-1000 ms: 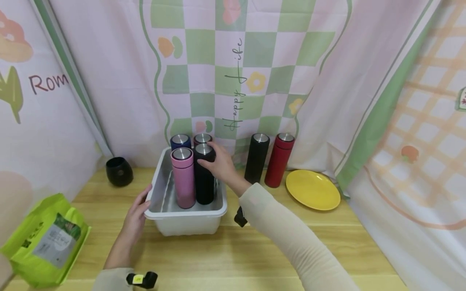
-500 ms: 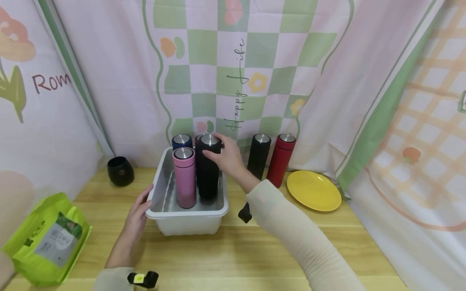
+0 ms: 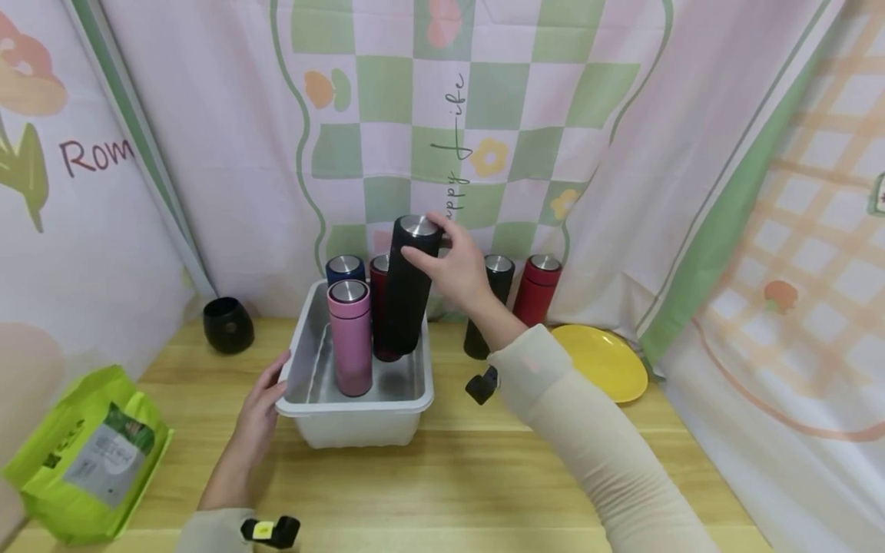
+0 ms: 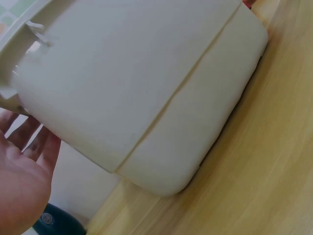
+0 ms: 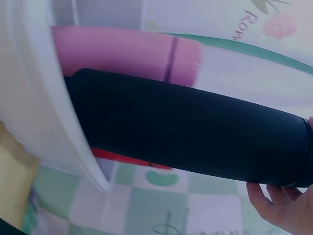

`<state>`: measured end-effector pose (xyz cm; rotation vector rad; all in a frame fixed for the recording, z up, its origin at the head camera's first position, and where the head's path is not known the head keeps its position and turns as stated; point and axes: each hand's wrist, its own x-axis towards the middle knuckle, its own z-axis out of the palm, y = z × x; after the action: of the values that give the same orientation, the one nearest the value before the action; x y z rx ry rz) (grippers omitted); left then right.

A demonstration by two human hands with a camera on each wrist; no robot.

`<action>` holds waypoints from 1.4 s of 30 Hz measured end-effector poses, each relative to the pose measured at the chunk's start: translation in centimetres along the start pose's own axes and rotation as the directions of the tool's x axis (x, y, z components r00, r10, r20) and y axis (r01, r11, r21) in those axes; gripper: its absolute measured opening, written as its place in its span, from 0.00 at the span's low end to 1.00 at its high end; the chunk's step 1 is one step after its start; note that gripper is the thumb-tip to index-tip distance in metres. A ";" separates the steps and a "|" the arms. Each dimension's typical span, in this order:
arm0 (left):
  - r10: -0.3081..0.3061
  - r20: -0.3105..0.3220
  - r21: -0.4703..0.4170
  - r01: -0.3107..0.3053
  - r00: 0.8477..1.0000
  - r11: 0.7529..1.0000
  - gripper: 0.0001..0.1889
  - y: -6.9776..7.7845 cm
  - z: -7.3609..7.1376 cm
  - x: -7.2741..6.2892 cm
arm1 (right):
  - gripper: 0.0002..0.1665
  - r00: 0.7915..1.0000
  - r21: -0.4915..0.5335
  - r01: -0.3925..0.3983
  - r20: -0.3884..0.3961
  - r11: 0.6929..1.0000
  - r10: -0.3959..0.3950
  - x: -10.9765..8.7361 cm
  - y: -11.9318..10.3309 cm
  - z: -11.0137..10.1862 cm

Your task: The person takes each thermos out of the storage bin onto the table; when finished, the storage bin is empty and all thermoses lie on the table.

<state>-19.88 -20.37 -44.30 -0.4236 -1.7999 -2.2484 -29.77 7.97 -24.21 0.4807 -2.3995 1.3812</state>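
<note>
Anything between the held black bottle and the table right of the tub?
Yes: the tub's right rim stands between the black bottle and the table; the bottle's base seems not clear of it. Nothing visible separates bottle and right grip.

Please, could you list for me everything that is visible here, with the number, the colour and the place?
Table: one, light wood, below
Tub: one, white, on table
Held bottle: one, black, tilted at tub
Pink bottle: one, pink, upright in tub
Blue bottle: one, blue, in tub, back
Inner red bottle: one, red, in tub
Outer black bottle: one, black, right of tub
Outer red bottle: one, red, beside it
Plate: one, yellow, far right
Cup: one, black, left of tub
Bag: one, green, near left
Curtains: number unclear, pale with prints, behind
Wrist devices: two, black, at wrists
Sleeves: two, cream, on arms
Left hand: one, bare, at tub rim
Right hand: one, bare, gripping held bottle
</note>
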 end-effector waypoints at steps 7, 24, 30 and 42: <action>-0.022 -0.013 0.009 0.022 1.000 1.000 0.23 0.1 0.0 -0.1 | 0.40 0.998 0.105 0.025 -0.063 0.994 -0.018 0.8 -1.2 -2.8; -0.043 -0.013 0.025 0.044 0.999 0.999 0.24 0.2 0.0 -0.3 | 0.40 0.988 -0.068 -0.013 -0.156 0.998 0.002 1.2 2.5 -5.1; -0.029 -0.016 0.025 0.029 0.999 0.999 0.24 0.1 0.0 -0.2 | 0.40 0.990 -0.158 -0.057 -0.140 0.986 0.035 1.3 5.5 -3.7; -0.050 -0.036 0.046 0.052 0.998 0.998 0.25 -0.1 0.1 -0.1 | 0.40 0.994 -0.233 -0.088 -0.091 0.968 0.068 1.2 9.6 -0.5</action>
<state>-19.84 -20.20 -44.41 -0.3314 -1.8627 -2.2275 -34.98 12.79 -30.72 0.2642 -2.4956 1.1006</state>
